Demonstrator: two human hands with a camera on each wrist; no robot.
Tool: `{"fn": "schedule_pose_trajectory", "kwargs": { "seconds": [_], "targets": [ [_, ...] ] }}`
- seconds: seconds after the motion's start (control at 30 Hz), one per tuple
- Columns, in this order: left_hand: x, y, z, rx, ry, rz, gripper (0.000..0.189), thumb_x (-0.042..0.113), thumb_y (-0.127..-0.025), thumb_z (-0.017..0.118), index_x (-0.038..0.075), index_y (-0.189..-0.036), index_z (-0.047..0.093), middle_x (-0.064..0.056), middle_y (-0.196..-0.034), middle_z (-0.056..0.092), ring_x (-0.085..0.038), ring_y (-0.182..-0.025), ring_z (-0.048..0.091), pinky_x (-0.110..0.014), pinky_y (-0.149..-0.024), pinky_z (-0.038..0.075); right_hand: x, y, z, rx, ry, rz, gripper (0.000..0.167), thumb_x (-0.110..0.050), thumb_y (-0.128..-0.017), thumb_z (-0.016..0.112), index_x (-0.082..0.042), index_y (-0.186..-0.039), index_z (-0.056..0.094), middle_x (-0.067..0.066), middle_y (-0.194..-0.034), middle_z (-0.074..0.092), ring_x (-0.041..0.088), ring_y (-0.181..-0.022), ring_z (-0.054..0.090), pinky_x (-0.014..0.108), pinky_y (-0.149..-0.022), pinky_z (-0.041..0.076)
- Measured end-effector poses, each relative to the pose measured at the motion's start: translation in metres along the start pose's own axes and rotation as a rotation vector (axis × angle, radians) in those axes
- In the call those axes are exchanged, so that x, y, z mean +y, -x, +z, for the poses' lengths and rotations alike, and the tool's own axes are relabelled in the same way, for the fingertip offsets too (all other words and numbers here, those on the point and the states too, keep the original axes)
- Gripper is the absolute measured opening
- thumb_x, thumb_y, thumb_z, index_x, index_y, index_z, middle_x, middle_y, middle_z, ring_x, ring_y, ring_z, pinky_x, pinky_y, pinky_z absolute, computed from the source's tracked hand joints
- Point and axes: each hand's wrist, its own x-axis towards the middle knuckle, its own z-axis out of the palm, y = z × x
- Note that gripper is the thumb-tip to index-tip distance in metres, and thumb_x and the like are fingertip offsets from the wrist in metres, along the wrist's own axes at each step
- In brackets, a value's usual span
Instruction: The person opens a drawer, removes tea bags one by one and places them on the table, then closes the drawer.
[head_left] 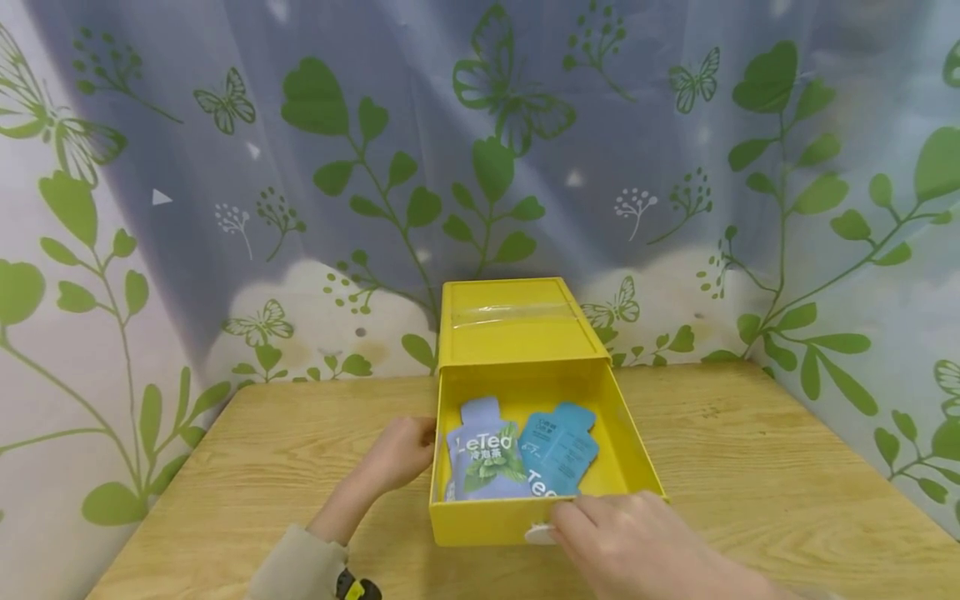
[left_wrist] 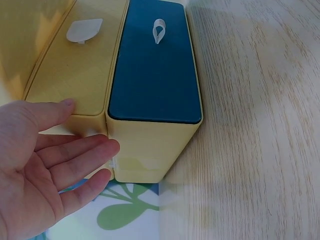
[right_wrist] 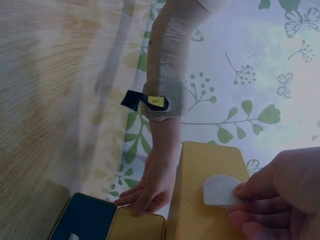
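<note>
A yellow drawer (head_left: 630, 446) stands pulled out at the top of a stacked yellow drawer unit (head_left: 517, 321). Inside lie a lilac "LeTea" pouch (head_left: 487, 462) and a teal pouch (head_left: 558, 442), side by side. My right hand (head_left: 637, 533) pinches the white pull tab (right_wrist: 218, 190) on that drawer's front between thumb and fingers. To the left of the drawer is my left hand (head_left: 405, 450). Its thumb touches the edge of a closed yellow drawer front (left_wrist: 75, 75) below, while its nearly straight fingers lie along the unit's side (left_wrist: 150, 145).
A closed dark blue drawer (left_wrist: 155, 70) with a small white loop is lowest, near the wooden table (head_left: 750, 467). Behind the unit hangs a curtain (head_left: 405, 167) printed with leaves and butterflies. Clear tape (head_left: 510, 313) crosses the unit's top.
</note>
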Motion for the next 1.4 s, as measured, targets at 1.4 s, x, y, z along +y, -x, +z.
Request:
{"fn": "schedule_pose_trajectory", "kwargs": {
  "seconds": [1.4],
  "targets": [
    [-0.001, 0.001, 0.001, 0.002, -0.006, -0.029, 0.013, 0.006, -0.083, 0.060, 0.003, -0.094, 0.068, -0.007, -0.084, 0.069, -0.023, -0.080, 0.064, -0.038, -0.072, 0.050, 0.107, -0.130, -0.020, -0.653, -0.159, 0.060, 0.011, -0.011, -0.087, 0.061, -0.011, -0.093, 0.071, -0.006, -0.087, 0.067, 0.007, -0.080, 0.060, 0.026, -0.075, 0.047]
  ]
}}
